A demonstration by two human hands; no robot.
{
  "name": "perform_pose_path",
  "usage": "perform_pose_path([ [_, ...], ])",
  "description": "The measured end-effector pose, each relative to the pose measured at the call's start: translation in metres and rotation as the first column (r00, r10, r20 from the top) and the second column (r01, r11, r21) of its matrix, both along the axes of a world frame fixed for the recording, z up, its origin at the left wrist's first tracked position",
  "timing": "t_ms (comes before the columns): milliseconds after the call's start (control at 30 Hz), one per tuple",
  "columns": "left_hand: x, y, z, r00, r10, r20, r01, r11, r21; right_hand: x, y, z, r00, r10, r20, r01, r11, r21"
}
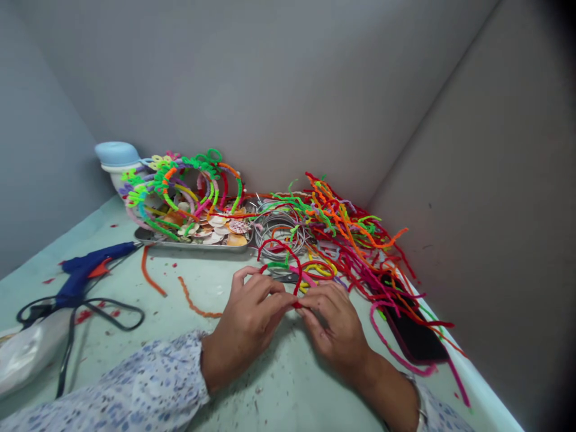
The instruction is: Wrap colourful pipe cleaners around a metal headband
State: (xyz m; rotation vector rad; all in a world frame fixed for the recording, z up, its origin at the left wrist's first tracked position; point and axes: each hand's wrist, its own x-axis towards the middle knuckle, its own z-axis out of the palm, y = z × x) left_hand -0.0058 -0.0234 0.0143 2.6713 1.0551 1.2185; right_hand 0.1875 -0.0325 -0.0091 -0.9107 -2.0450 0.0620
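Observation:
My left hand [256, 315] and my right hand [335, 324] meet over the front middle of the table, fingertips pinched close together. Between them is a red pipe cleaner [299, 267]; its free end arches up and curls over to the left. Just behind my fingers runs a curved band wrapped in red, green and pink [276, 264], which looks like part of a hoop or headband. My hands cover some of it, so I cannot tell how the pipe cleaner joins it. Dark-handled scissors [288, 278] lie behind my hands, partly hidden.
A metal tray [193, 245] of seashells [220, 225] stands at the back, beside colourful wrapped headbands [173, 180] and a blue-lidded container [117, 156]. Coiled wire hoops [279, 231] and piled pipe cleaners [346, 222] lie right of it. A phone [418, 336] is right; a blue glue gun [78, 276] left.

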Motion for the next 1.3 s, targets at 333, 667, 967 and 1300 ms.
perform_pose_path([
  [333,0.0005,-0.0002,0.0009,0.998,0.003,-0.057,-0.004,1.000,-0.016,-0.0005,-0.0001,0.0014,1.000,-0.015,0.014,0.015,1.000,0.019],
  [667,0.0021,-0.0028,-0.0002,0.988,0.000,-0.158,-0.018,0.993,-0.118,-0.0015,0.0001,0.0017,0.999,-0.015,0.035,0.014,0.999,0.029],
  [967,0.0021,-0.0011,-0.0003,0.987,0.003,-0.163,-0.019,0.995,-0.100,-0.0005,0.0007,0.0021,0.999,-0.032,0.038,0.031,0.999,0.034],
  [1300,0.0040,-0.0002,-0.0022,0.977,-0.021,-0.214,-0.014,0.987,-0.161,-0.0011,-0.0002,0.0002,0.998,-0.014,0.062,0.013,1.000,0.025],
])
